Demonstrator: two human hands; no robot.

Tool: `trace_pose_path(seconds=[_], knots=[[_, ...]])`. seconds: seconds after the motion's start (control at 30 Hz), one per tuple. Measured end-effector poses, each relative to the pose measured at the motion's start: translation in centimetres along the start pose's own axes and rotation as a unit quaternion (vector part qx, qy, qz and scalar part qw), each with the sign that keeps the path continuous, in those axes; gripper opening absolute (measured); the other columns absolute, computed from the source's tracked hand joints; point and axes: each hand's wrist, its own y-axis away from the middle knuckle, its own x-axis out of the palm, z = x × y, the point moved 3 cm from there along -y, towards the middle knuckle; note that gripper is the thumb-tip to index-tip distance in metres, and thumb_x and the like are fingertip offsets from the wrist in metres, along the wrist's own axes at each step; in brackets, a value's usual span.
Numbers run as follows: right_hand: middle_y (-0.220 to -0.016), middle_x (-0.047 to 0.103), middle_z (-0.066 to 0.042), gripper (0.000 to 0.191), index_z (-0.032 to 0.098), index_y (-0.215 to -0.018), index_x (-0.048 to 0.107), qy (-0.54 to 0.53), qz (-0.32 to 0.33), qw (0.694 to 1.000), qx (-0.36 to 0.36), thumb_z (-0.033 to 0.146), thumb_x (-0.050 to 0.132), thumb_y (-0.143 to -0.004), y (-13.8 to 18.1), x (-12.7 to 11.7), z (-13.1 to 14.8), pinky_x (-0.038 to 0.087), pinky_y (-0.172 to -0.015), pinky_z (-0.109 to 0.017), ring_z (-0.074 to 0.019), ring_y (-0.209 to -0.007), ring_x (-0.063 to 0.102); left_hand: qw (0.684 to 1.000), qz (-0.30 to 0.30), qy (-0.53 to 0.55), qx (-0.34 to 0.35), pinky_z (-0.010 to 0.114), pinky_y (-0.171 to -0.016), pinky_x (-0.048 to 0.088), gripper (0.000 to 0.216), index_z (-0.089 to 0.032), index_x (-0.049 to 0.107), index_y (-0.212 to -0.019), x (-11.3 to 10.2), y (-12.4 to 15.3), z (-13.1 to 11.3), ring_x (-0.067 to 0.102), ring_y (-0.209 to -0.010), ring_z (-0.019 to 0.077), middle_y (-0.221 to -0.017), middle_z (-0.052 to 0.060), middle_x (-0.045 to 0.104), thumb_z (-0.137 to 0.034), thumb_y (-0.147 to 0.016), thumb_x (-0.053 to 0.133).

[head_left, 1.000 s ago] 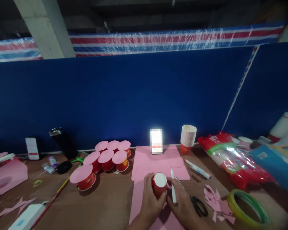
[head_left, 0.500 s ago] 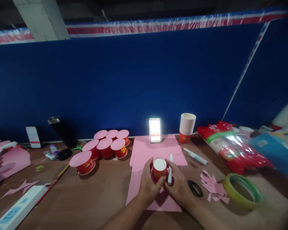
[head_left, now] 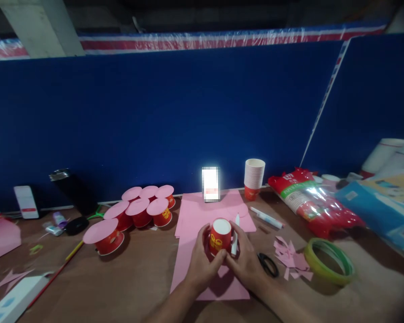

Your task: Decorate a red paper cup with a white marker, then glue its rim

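Both hands point(head_left: 201, 262) grip a red cup point(head_left: 221, 237) with illegible yellow print point(head_left: 216, 243), the right point(head_left: 246, 260) also a white pen point(head_left: 234, 244).

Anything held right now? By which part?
Yes: the red cup, by its sides, between the left hand and right hand. The right also holds a white pen alongside the cup; exact grip unclear.

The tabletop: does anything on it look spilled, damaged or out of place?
Nothing looks spilled, and the held red cup looks intact. Mildly untidy are the jagged pink paper scraps, heaped loosely between the scissors and the tape roll. The black tumbler appears to lean, though the lens may cause that.
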Motion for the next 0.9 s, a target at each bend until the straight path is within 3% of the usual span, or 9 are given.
trace_pose_path(seconds=[0.17,0.3,0.4,0.5,0.57,0.63,0.77,0.9], knots=[[-0.138,0.052,-0.018,0.065,0.015,-0.141,0.035,-0.020,0.012,1.000,0.020,0.036,0.061,-0.085,-0.1,0.0,0.4,0.045,-0.105,-0.047,-0.0308,-0.128,0.051,0.999,0.005,0.029,-0.016,0.045,-0.103,0.045,0.055,-0.018,0.044,-0.129,-0.2,-0.4,0.2,0.057,-0.119,0.0287,-0.129,0.014,0.057,-0.027,-0.080,0.067],[-0.137,0.052,-0.016,0.080,0.018,-0.145,0.030,-0.077,0.034,0.996,0.041,0.036,0.069,-0.078,0.0,-0.4,0.6,0.048,-0.101,-0.045,-0.0298,-0.123,0.054,0.984,-0.015,0.168,-0.063,0.043,-0.098,0.048,0.049,-0.019,0.051,-0.121,-0.4,-0.7,-0.2,0.062,-0.112,0.0281,-0.121,0.012,0.065,-0.037,-0.079,0.069],[-0.135,0.051,-0.016,0.085,0.019,-0.148,0.024,-0.146,0.005,0.989,0.026,0.047,0.067,-0.080,0.4,-1.1,0.9,0.049,-0.097,-0.045,-0.0304,-0.118,0.056,0.933,-0.050,0.326,-0.142,0.040,-0.093,0.051,0.042,-0.021,0.057,-0.118,-0.5,-0.6,-0.7,0.065,-0.107,0.0262,-0.112,0.008,0.070,-0.042,-0.082,0.064],[-0.135,0.048,-0.018,0.089,0.018,-0.149,0.022,-0.194,-0.031,0.981,-0.003,0.061,0.061,-0.081,0.9,-1.7,1.6,0.049,-0.095,-0.047,-0.0328,-0.117,0.055,0.858,-0.047,0.454,-0.236,0.042,-0.094,0.050,0.032,-0.015,0.065,-0.104,-0.3,-0.3,-1.1,0.066,-0.102,0.0274,-0.101,0.011,0.073,-0.039,-0.084,0.060],[-0.135,0.047,-0.018,0.084,0.018,-0.150,0.021,-0.192,-0.026,0.981,-0.020,0.058,0.057,-0.085,1.1,-1.9,2.0,0.049,-0.095,-0.047,-0.0323,-0.117,0.054,0.808,-0.034,0.519,-0.275,0.044,-0.094,0.049,0.032,-0.011,0.068,-0.098,-0.3,-0.2,-1.4,0.068,-0.096,0.0274,-0.094,0.012,0.073,-0.038,-0.085,0.057],[-0.133,0.049,-0.017,0.077,0.019,-0.150,0.021,-0.176,-0.022,0.983,-0.041,0.051,0.055,-0.089,1.3,-1.9,2.2,0.048,-0.096,-0.047,-0.0309,-0.116,0.054,0.780,-0.021,0.554,-0.291,0.045,-0.093,0.049,0.035,-0.009,0.069,-0.097,-0.3,-0.2,-1.5,0.070,-0.088,0.0257,-0.091,0.013,0.073,-0.038,-0.086,0.055],[-0.130,0.050,-0.017,0.081,0.018,-0.149,0.022,-0.155,-0.016,0.986,-0.065,0.055,0.058,-0.086,1.3,-1.7,1.9,0.049,-0.095,-0.046,-0.0307,-0.113,0.056,0.773,-0.020,0.561,-0.295,0.046,-0.092,0.049,0.035,-0.008,0.069,-0.096,-0.3,-0.4,-1.5,0.070,-0.085,0.0257,-0.087,0.014,0.073,-0.038,-0.087,0.053],[-0.126,0.054,-0.017,0.091,0.015,-0.149,0.021,-0.121,-0.010,0.989,-0.083,0.058,0.064,-0.081,1.2,-1.8,1.9,0.052,-0.092,-0.046,-0.0311,-0.110,0.059,0.791,-0.040,0.541,-0.282,0.046,-0.090,0.050,0.032,-0.009,0.069,-0.095,-0.1,-0.5,-1.7,0.070,-0.085,0.0259,-0.087,0.013,0.074,-0.036,-0.088,0.054]])
